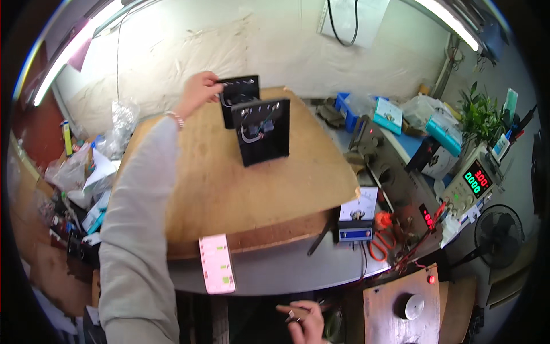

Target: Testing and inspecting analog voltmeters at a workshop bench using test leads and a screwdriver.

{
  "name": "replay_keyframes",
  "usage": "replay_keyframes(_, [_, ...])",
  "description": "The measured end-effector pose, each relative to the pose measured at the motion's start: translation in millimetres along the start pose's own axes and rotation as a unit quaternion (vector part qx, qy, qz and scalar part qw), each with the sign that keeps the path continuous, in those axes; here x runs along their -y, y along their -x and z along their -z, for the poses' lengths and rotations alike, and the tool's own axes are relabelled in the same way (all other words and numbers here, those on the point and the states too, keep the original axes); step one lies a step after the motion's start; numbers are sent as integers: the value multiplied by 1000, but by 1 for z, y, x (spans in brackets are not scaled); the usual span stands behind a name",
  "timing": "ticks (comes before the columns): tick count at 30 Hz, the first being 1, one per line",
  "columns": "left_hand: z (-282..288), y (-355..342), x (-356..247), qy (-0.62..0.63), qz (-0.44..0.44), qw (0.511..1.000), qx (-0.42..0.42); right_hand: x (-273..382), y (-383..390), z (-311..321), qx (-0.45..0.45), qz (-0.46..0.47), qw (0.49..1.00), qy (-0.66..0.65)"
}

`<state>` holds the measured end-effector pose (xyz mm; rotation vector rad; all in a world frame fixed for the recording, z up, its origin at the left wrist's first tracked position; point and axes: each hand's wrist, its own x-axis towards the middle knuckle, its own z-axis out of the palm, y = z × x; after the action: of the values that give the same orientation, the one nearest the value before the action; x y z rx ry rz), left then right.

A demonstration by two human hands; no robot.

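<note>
At the far part of the brown board [200,189], my left hand [200,94] pinches the upper left edge of a black panel [249,86]. That panel stands upright, with wires and small metal parts on it. Just in front, a second black panel [275,146] also stands on edge; a white wire and a small dark component show on its face. It partly hides the far panel. Low in the picture, away from the board, my right hand [307,324] has curled fingers around a small metallic piece too small to name.
A phone [216,264] with a lit pink screen lies at the board's near edge. To the right are a white-faced meter [358,215], orange-handled scissors [381,246], a power supply [472,179] and a fan [498,236]. Plastic bags [71,172] clutter the left.
</note>
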<state>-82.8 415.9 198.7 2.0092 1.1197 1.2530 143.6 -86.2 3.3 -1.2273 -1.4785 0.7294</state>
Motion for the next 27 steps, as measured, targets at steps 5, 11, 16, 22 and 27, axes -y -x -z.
replay_keyframes(5, [129,110,-29,-128,1,990,-64,-22,27,31,-30,-75,994,-67])
replay_keyframes(11, [81,278,-143,-85,-117,936,-322,-41,57,52,-94,-135,986,41])
replay_keyframes(16, [-44,421,-204,-13,-109,953,-281,-24,70,42,-125,-192,973,24])
replay_keyframes(22, [-134,437,-100,-235,-306,919,-76,-18,102,49,-121,-199,968,98])
replay_keyframes(27, [-154,474,-88,-166,-179,967,-77,-29,124,52,-156,-249,949,111])
